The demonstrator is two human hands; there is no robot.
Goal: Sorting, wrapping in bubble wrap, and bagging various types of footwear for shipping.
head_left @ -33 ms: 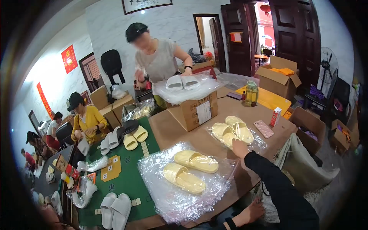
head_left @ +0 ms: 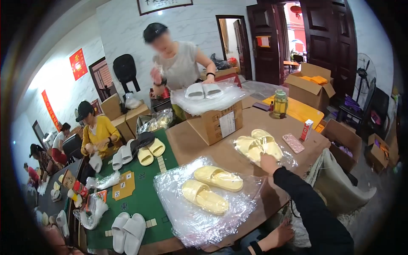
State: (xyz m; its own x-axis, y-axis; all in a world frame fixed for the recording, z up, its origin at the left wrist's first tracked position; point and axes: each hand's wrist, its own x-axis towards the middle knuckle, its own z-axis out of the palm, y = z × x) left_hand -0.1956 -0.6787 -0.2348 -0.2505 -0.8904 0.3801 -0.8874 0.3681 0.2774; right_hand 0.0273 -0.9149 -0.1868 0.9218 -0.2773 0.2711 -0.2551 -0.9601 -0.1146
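Note:
A pair of pale yellow slippers (head_left: 247,147) in a clear plastic bag lies on the brown tabletop. My right hand (head_left: 269,164), in a black sleeve, reaches over the table to their near edge, its fingers closed on the bag; the fingertips are partly hidden. My left hand (head_left: 279,239) rests low by the table's near edge, a black band at its wrist, fingers loosely apart and nothing visible in them. Closer to me, another yellow slipper pair (head_left: 205,197) sits on a stack of clear plastic bags (head_left: 170,204).
Opposite, a person handles grey slippers (head_left: 203,91) on plastic over a carton (head_left: 216,125). A phone (head_left: 293,143), drink carton (head_left: 306,129) and jar (head_left: 280,104) stand right. Grey slippers (head_left: 135,229) lie on the green mat (head_left: 157,229). A sack (head_left: 340,182) hangs by the right edge.
The person opposite has raised one hand from beside the carton toward the chest. The seated person in yellow has shifted their hands. My hands stay almost where they were; the view has moved slightly.

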